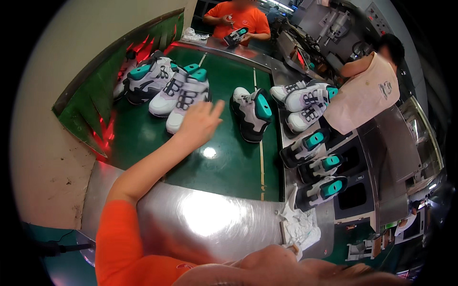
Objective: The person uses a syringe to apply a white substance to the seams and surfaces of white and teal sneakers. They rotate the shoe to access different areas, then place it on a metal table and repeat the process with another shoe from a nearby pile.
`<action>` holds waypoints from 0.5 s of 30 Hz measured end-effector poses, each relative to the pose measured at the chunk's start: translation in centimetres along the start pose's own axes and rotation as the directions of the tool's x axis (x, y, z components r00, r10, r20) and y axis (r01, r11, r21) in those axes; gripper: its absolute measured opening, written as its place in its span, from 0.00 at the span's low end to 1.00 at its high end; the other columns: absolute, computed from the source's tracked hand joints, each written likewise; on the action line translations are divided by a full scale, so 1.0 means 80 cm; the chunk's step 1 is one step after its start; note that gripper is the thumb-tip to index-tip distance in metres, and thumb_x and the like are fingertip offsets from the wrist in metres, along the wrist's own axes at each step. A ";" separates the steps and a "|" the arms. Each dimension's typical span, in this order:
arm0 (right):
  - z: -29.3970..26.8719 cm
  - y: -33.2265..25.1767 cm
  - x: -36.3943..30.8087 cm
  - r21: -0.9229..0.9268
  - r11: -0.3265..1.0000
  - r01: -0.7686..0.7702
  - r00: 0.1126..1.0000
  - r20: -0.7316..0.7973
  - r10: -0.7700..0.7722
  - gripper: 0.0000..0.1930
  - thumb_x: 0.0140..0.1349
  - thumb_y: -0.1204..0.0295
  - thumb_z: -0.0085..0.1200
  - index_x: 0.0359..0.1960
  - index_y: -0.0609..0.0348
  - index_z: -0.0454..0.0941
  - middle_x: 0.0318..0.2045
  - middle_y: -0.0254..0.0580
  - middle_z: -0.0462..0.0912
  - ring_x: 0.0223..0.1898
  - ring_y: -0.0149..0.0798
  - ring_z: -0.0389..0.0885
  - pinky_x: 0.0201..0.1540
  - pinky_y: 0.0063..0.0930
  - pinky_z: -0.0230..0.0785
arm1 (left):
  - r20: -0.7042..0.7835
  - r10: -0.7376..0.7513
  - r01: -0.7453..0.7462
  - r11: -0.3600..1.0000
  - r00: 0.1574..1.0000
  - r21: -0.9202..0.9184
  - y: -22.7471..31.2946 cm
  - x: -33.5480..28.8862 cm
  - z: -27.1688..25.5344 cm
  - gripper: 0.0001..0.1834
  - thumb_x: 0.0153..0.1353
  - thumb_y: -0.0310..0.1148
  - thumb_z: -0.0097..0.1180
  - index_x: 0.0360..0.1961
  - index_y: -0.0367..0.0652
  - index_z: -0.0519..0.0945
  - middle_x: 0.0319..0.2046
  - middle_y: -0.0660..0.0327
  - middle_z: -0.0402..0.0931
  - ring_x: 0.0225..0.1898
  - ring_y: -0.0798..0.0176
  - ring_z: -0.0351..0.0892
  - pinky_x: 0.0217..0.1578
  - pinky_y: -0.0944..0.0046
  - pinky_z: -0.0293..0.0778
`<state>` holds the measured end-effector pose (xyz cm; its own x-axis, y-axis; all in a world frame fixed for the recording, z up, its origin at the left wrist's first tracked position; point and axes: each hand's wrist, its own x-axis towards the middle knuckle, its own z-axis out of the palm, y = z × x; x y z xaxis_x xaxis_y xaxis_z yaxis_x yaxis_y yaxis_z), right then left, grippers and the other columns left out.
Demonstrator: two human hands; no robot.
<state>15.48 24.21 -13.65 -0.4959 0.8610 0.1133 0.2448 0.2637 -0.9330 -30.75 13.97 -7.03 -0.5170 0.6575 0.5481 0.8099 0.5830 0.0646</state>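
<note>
My left hand point(202, 121) reaches over the green conveyor belt, fingers apart and nothing visibly held. It is nearest to a white and lilac strapped sneaker point(187, 101) with a teal last inside, partly covering it; whether they touch I cannot tell. A matching sneaker point(164, 97) stands close on its left. To the right of my hand, a white, grey and black sneaker point(250, 114) with a teal last stands alone on the belt. My right hand does not show.
Black-trimmed sneakers point(148, 78) sit by a slotted green curtain point(86, 105) with red glow behind. Several sneakers point(310, 148) line the metal ledge at right. Crumpled white paper point(299, 226) lies nearer. One person point(243, 21) holds a sneaker across the belt; another point(367, 93) stands right.
</note>
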 end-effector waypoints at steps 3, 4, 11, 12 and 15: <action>0.017 -0.026 -0.002 -0.023 1.000 -0.013 1.000 -0.019 0.013 0.40 0.46 0.83 0.62 0.61 0.53 0.54 0.43 0.43 0.72 0.31 0.29 0.69 0.37 0.22 0.67 | -0.047 0.270 -0.252 0.938 0.962 0.240 -0.070 0.020 0.085 0.30 0.58 0.40 0.57 0.59 0.36 0.69 0.51 0.49 0.74 0.61 0.53 0.66 0.66 0.45 0.49; 0.018 -0.032 -0.001 -0.020 0.999 -0.041 0.999 -0.016 0.041 0.41 0.46 0.83 0.63 0.61 0.54 0.54 0.43 0.43 0.72 0.31 0.30 0.70 0.38 0.22 0.67 | -0.010 0.307 -0.286 0.898 0.952 0.334 -0.097 0.027 0.112 0.29 0.58 0.40 0.57 0.58 0.36 0.71 0.53 0.51 0.74 0.64 0.54 0.63 0.68 0.44 0.44; 0.008 -0.043 -0.008 0.024 0.983 -0.183 0.983 -0.020 0.184 0.42 0.43 0.80 0.66 0.60 0.59 0.55 0.44 0.43 0.71 0.36 0.33 0.74 0.42 0.26 0.70 | 0.235 -0.234 0.326 0.790 0.943 -0.519 0.044 0.168 0.069 0.38 0.66 0.58 0.40 0.58 0.30 0.64 0.46 0.36 0.76 0.51 0.34 0.74 0.51 0.42 0.70; 0.008 -0.045 -0.006 0.037 0.981 -0.190 0.982 0.000 0.190 0.42 0.42 0.80 0.66 0.60 0.59 0.55 0.44 0.43 0.71 0.37 0.33 0.75 0.42 0.26 0.70 | 0.357 -0.251 0.412 0.761 0.900 -0.502 0.068 0.190 0.055 0.41 0.65 0.61 0.39 0.58 0.29 0.63 0.47 0.32 0.74 0.49 0.30 0.74 0.51 0.47 0.71; 0.006 -0.052 -0.002 0.072 0.975 -0.210 0.978 0.035 0.208 0.43 0.41 0.79 0.68 0.60 0.61 0.55 0.44 0.43 0.71 0.39 0.35 0.77 0.44 0.27 0.71 | 0.565 -0.428 0.665 0.676 0.705 -0.318 0.115 0.236 0.055 0.45 0.56 0.57 0.56 0.64 0.35 0.57 0.60 0.30 0.61 0.63 0.32 0.62 0.55 0.35 0.67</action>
<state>14.12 22.74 -9.96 -0.4631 0.8812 -0.0951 0.2824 0.0450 -0.9582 -34.30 33.83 0.26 -0.8679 0.4840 -0.1122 0.2918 0.6793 0.6733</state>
